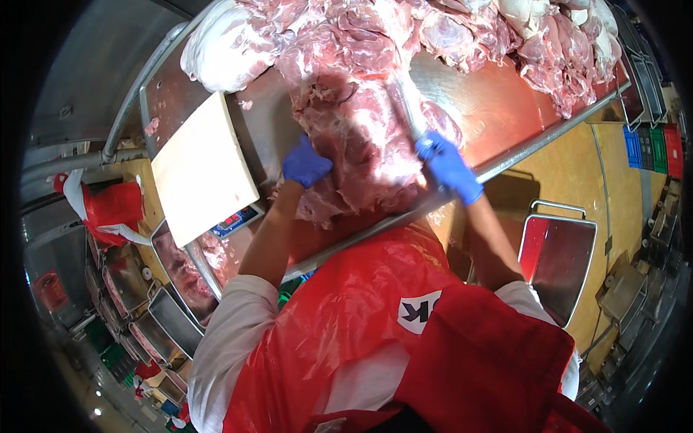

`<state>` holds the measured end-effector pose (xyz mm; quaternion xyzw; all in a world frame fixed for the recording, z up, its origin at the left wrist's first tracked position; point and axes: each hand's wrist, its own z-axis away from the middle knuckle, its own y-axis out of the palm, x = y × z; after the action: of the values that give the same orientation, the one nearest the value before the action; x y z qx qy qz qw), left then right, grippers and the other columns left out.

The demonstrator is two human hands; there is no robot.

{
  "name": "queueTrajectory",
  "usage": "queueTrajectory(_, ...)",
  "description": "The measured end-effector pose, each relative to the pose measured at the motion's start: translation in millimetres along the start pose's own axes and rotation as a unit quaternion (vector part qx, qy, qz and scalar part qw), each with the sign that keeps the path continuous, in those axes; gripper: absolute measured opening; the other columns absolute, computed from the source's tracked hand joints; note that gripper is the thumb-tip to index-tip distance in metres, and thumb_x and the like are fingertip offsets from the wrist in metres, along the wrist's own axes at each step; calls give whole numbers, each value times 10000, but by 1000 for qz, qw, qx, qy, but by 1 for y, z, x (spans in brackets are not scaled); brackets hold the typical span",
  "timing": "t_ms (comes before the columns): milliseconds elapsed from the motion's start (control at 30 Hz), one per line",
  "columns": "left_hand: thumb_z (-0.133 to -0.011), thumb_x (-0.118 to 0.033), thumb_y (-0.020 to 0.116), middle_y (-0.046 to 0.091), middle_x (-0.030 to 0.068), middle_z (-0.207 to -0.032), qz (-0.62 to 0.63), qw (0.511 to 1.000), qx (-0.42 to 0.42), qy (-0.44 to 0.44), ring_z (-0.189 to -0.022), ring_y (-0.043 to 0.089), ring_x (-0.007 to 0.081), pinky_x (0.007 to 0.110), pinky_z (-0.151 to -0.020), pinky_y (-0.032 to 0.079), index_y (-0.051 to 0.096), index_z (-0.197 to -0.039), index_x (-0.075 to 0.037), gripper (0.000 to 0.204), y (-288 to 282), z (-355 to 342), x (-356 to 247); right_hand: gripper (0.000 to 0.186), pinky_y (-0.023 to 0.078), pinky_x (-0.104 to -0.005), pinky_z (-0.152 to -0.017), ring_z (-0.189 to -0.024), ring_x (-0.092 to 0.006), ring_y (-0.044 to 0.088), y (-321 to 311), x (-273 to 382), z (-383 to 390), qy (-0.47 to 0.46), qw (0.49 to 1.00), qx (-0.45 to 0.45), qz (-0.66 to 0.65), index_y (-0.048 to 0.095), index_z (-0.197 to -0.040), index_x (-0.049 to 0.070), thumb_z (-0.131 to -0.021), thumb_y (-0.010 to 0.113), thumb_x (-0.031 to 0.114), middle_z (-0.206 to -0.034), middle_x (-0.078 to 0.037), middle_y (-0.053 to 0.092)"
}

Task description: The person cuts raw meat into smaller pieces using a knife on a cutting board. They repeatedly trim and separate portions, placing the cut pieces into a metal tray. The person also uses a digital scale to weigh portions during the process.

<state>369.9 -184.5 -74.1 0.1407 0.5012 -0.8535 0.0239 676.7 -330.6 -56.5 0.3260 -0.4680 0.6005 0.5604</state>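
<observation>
A large slab of raw pink meat (354,137) lies on the steel table (462,94), reaching to its near edge. My left hand (307,163), in a blue glove, is closed at the slab's left edge, with some fingers hidden against the meat. At the right edge my right hand (446,164), also blue-gloved, has its fingers closed. From those fingers a pale, blurred strip (408,108) runs up along the meat; whether it is a blade or a band of fat, I cannot tell.
More raw meat (462,36) is heaped along the table's far side. A white cutting board (202,169) lies at the left, above a meat-filled metal tub (184,263). An empty-looking steel cart (559,256) stands at the right. A person in a red apron (115,206) is at far left.
</observation>
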Motion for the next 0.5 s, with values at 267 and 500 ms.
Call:
queueTrajectory(267,-675,-295,774,673,303,-1124,154,987,38,34,-1043,669,433,441,-903,540,217,-1547,10,1078,30,25,44,368,488,-267,-773,-833,-83,554,-88,-9,-97,-38,998,-51,14,647,-1241,16,-1011,608,300,-926,-7,650)
queueTrajectory(500,-601,-426,943,387,289,-1492,410,912,14,-3,-1371,431,406,415,-1087,436,-106,-1568,-8,1487,-59,-50,-10,278,483,-229,-779,-845,-70,566,-44,-8,-128,31,988,133,-71,694,-1163,44,-985,648,253,-929,38,657)
